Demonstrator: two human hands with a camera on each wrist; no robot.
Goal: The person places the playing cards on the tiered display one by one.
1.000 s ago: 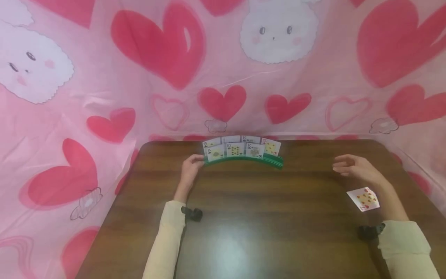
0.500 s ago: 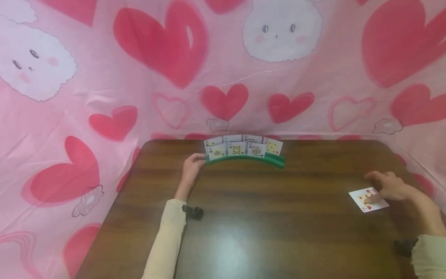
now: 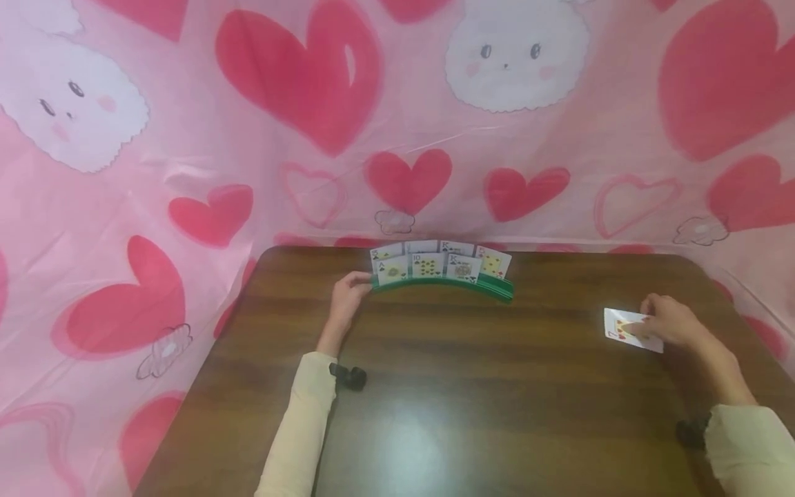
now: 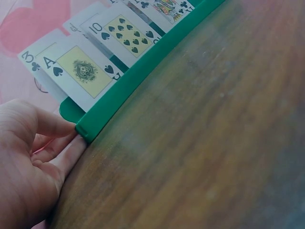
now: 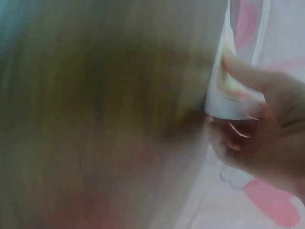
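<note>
My right hand point(image 3: 678, 324) pinches a seven of hearts playing card point(image 3: 618, 326) above the right side of the table, thumb across its face. The right wrist view is blurred, but the card point(image 5: 226, 102) shows between thumb and fingers. At the far middle stands a curved green card holder point(image 3: 495, 286) with playing cards upright in two rows. Its front row shows the ace of spades point(image 4: 84, 71), the ten of spades point(image 4: 125, 36) and a king point(image 3: 463, 268). The left hand point(image 4: 28, 157) grips the holder's left end between thumb and fingers.
The brown wooden table point(image 3: 472, 386) extends toward me from the card holder. A pink cloth point(image 3: 348, 193) with hearts and white animal faces hangs behind and beside it. In the holder's back row, a five point(image 3: 494, 260) stands at the right end.
The right hand moved from near the card's far side to its right edge, then picked up the seven of hearts and shifted it left. The left hand stays at the holder.
</note>
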